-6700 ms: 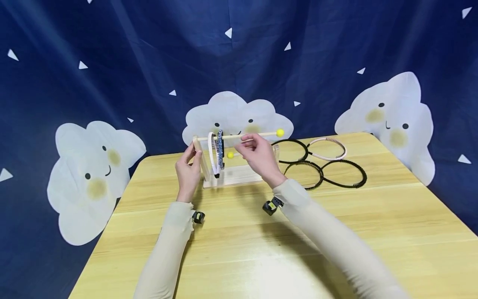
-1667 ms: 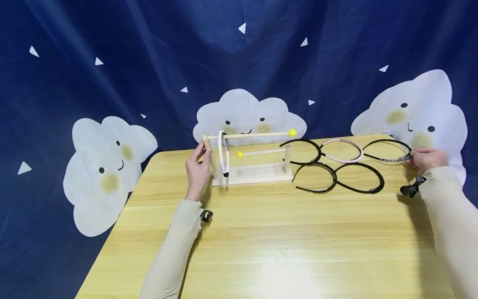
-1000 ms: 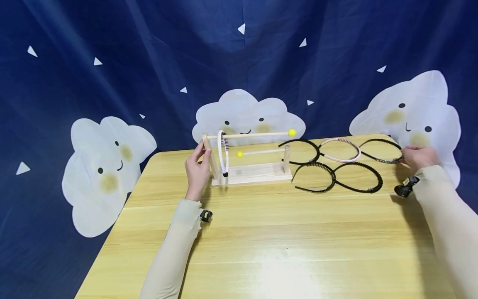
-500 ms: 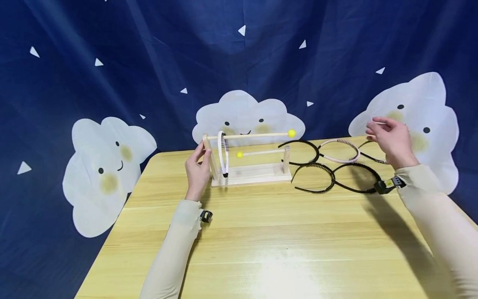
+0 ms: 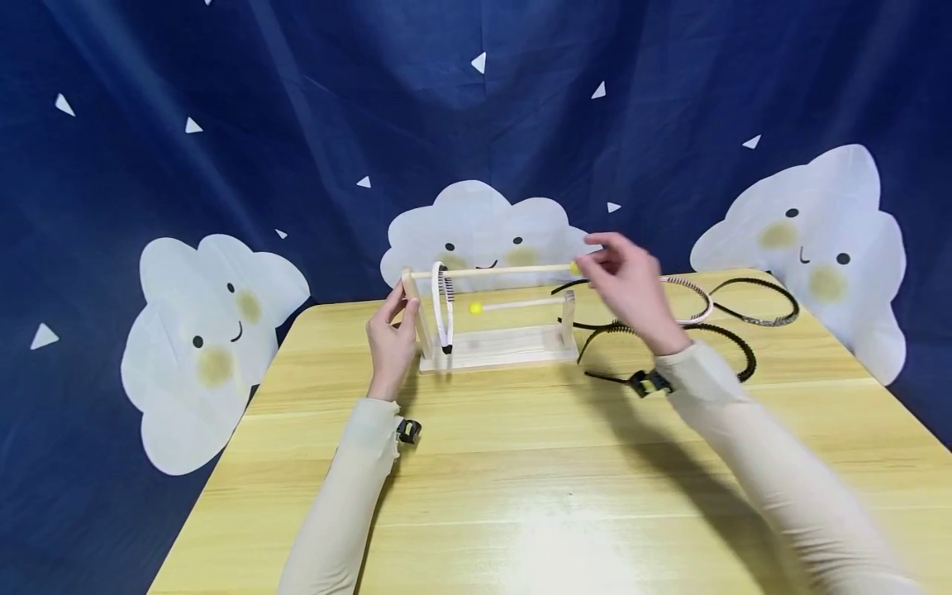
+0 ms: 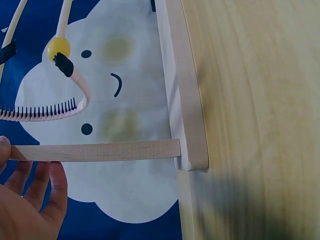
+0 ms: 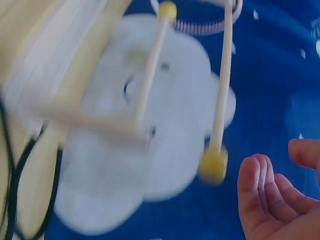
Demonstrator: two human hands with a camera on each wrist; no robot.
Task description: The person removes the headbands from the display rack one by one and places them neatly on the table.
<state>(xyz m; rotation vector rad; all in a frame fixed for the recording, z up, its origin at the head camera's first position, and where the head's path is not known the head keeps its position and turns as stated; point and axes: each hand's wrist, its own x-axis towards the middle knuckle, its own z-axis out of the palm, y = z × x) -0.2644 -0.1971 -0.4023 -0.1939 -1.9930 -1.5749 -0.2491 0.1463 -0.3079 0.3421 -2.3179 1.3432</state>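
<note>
My left hand [image 5: 392, 347] grips the left upright of a wooden stand [image 5: 506, 345]; in the left wrist view, fingers and thumb lie on either side of that upright [image 6: 100, 151]. One white toothed headband [image 5: 443, 310] hangs on the stand's upper rod [image 5: 513, 270], close to the left upright. My right hand [image 5: 628, 289] is in the air by the rod's right end, partly hiding its tip. The right wrist view shows this hand [image 7: 272, 202] with nothing in it, fingers apart from the thumb, beside the yellow ball [image 7: 213, 165] on the rod's end.
Right of the stand several headbands lie on the wooden table [image 5: 476, 463]: black ones [image 5: 749, 355], a pink one [image 5: 702, 297] and a glittery dark one [image 5: 792, 310] farthest right. A shorter lower rod ends in another yellow ball [image 5: 476, 308]. A blue curtain hangs behind.
The glittery headband, on the upper rod at first, now lies at the far right of the table. My right hand let it go and moved left to the rod's end. The left hand keeps its grip.
</note>
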